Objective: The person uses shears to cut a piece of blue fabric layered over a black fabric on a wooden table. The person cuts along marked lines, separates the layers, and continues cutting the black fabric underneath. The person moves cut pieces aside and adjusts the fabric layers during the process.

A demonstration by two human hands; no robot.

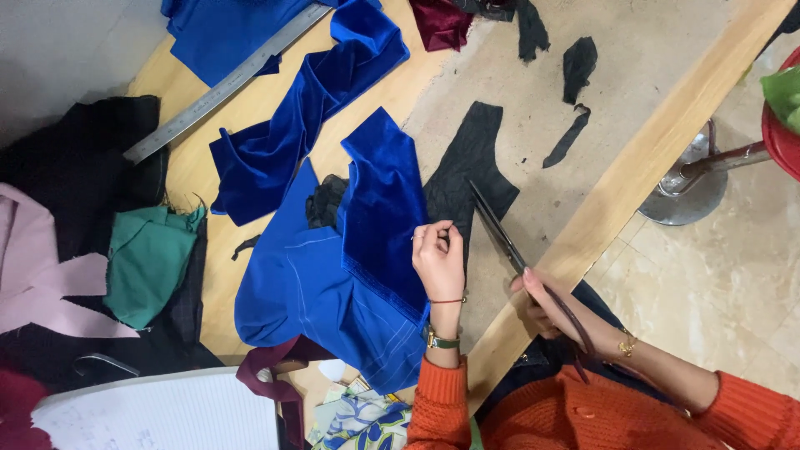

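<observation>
Two hands are at work as I watch from my remote seat: my left hand [439, 254] pinches the edge of the black fabric piece [471, 162] between thumb and fingertips, right where it meets the blue velvet panel [379, 204], and my right hand [546, 304] is closed through the handles of the scissors [508, 237], whose dark blades look close together and point up over the black cloth. To cut cleanly here, I judge I should keep the pinched edge taut and flat on the table [533, 92], hold my fingertips clear of the blade line, and feed the cloth deep into the blades with long, steady closes, not snips at the tips. The black piece lies flat near the middle of the table, just right of the velvet, its outline curved with a narrow upper part; it looks thin and matte, likely to shift if not held. Small black scraps [577, 67] lie beyond it, well apart, and a steel ruler [225, 83] sits across the far-left blue cloth.
</observation>
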